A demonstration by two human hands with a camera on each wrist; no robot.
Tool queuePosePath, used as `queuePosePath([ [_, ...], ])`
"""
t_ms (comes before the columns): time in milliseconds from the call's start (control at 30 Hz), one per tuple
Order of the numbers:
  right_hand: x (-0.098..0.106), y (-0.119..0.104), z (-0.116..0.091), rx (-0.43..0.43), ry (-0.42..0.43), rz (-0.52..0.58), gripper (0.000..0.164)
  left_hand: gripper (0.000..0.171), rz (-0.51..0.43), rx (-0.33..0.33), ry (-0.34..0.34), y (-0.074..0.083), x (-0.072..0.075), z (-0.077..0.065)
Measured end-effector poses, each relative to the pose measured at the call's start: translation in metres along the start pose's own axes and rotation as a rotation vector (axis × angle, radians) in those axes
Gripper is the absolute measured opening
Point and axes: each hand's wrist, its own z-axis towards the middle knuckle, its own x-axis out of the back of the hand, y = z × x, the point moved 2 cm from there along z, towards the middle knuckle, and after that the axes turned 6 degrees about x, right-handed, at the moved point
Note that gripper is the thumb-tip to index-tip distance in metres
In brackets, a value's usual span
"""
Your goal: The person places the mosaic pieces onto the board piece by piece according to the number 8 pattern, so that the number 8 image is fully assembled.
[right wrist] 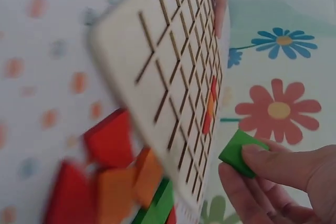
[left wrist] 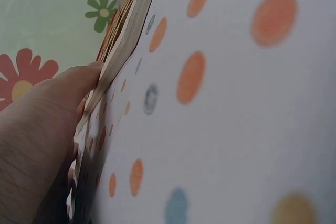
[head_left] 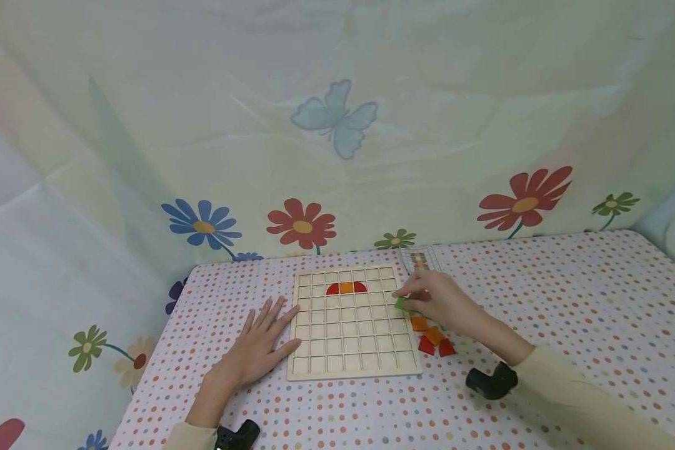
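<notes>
A wooden grid board [head_left: 354, 325] lies on the dotted tablecloth. In its second row sit two red curved pieces [head_left: 332, 289] with an orange square piece [head_left: 345, 287] between them. My right hand [head_left: 439, 301] pinches a green block [right wrist: 242, 152] between thumb and fingers, at the board's right edge. My left hand [head_left: 261, 347] lies with fingers spread, its fingertips and thumb at the left edge of the board. Beside the board's right edge, under my right hand, is a small pile of loose red pieces [right wrist: 110, 139], orange pieces [right wrist: 116, 192] and green pieces [right wrist: 157, 205].
A printed pattern card [head_left: 422, 259] lies behind my right hand, past the board's far right corner. A hanging cloth [head_left: 427, 125] with flowers and a butterfly stands behind the table. The spotted tablecloth [head_left: 568, 300] spreads out to the right.
</notes>
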Motion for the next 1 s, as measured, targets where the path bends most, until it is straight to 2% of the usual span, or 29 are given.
queuePosePath([
  [167,-0.02,-0.006,0.043,0.054,-0.025,0.084,0.023,0.072,0.005,-0.014,0.014,0.001,-0.002,0.002],
  [400,-0.052,-0.013,0.084,0.212,-0.159,0.173,0.022,0.072,0.002,-0.008,0.004,0.0,-0.003,-0.001],
  [567,-0.073,-0.018,0.095,0.3,-0.169,0.129,0.017,0.072,0.001,0.006,-0.023,-0.002,-0.004,0.001],
  [800,-0.085,-0.022,0.094,0.234,-0.186,0.049,0.016,0.073,0.002,0.004,-0.033,-0.002,-0.003,0.002],
  [1000,-0.088,-0.029,0.099,0.218,-0.21,-0.013,0.017,0.073,0.002,0.002,-0.018,-0.002,0.0,0.001],
])
